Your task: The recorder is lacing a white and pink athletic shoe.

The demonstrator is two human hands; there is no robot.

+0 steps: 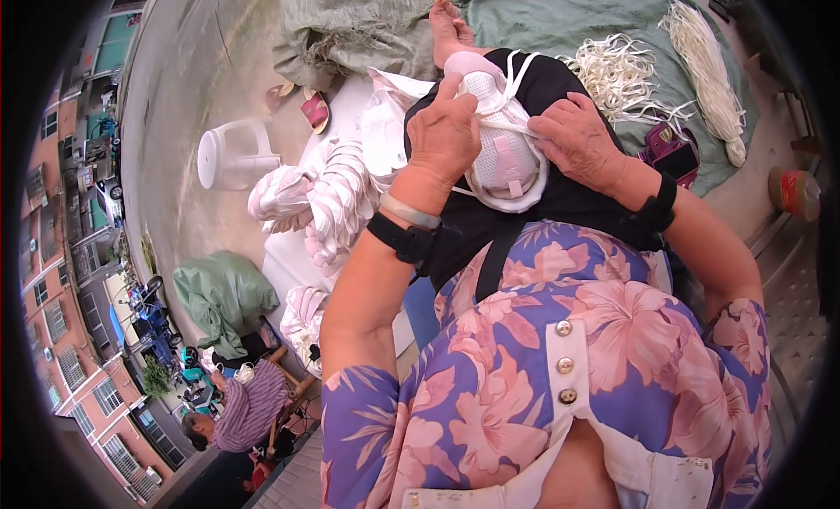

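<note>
On my lap lies a white mesh shoe upper [492,166] with pale pink patches, its toe end toward my body. A white shoelace [521,79] runs through its upper part, with loose loops standing over the far end. My left hand [444,135] is closed on the left edge of the upper, knuckles up; whether lace is also under its fingers is hidden. My right hand [579,143] pinches a stretch of the lace at the upper's right side, thumb and index finger together.
Stacked white and pink shoe uppers [337,198] lie to my left, near a white plastic stool [229,155] and a green sack [223,295]. Loose laces [617,72], a lace bundle [707,76] and a dark purple pouch [672,155] are on the right. Another person [249,408] sits at lower left.
</note>
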